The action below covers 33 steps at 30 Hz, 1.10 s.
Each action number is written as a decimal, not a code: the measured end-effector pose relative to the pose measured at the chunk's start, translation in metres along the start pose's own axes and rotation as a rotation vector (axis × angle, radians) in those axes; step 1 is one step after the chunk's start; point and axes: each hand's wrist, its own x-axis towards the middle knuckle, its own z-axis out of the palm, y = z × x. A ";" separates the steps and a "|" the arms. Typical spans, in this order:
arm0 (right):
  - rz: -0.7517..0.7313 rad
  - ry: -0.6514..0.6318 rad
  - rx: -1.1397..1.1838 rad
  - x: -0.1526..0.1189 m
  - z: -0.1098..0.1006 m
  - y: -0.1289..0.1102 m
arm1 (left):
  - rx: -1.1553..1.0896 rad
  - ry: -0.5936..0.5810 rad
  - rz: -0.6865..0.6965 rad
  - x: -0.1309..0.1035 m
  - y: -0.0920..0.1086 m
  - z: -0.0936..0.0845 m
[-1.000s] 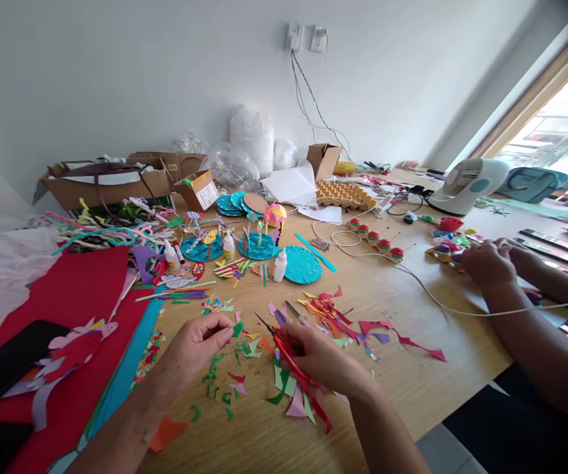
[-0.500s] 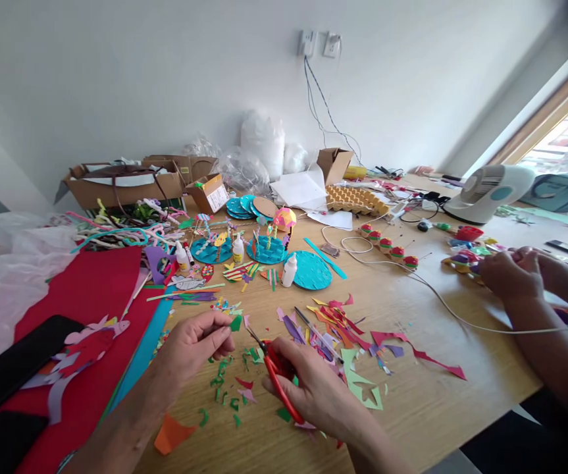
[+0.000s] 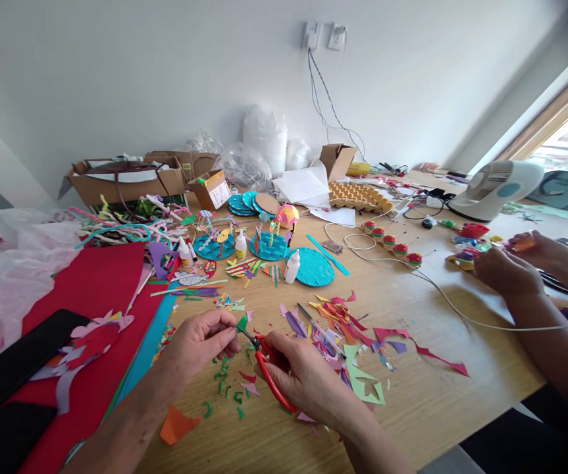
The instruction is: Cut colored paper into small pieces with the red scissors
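Observation:
Between its thumb and fingers, my left hand (image 3: 209, 339) pinches a small piece of green paper (image 3: 242, 323). My right hand (image 3: 296, 368) is closed on red-handled scissors (image 3: 270, 382), whose blades point left and meet the green paper beside my left fingertips. Small curled green scraps (image 3: 222, 378) lie on the wooden table (image 3: 244, 447) below my hands. An orange paper piece (image 3: 179, 424) lies near my left forearm. Strips of red, orange and purple paper (image 3: 335, 319) and a light green sheet with cut-outs (image 3: 362, 382) are right of my right hand.
A blue disc (image 3: 313, 266), glue bottles (image 3: 292, 266) and decorated blue discs (image 3: 270, 245) stand farther back. Red sheets (image 3: 91, 276) lie left. At right, another person's hands (image 3: 508, 270) work near a white fan (image 3: 495, 187) and a white cable (image 3: 454, 309).
The scissors have moved left, so their blades now reach the green paper, and their handles look closer together. The other person's far hand has lifted, holding something orange.

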 end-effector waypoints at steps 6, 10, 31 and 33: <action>0.006 -0.002 0.008 -0.002 0.001 0.002 | -0.037 -0.010 -0.024 -0.001 -0.001 0.003; -0.007 0.024 0.009 -0.002 0.002 0.004 | -0.026 -0.032 -0.025 0.000 -0.004 0.004; 0.023 -0.026 0.064 -0.018 0.009 0.025 | 0.082 -0.009 -0.020 0.008 -0.026 0.006; 0.016 -0.048 0.070 -0.020 0.008 0.025 | 0.090 0.026 -0.008 0.007 -0.024 0.007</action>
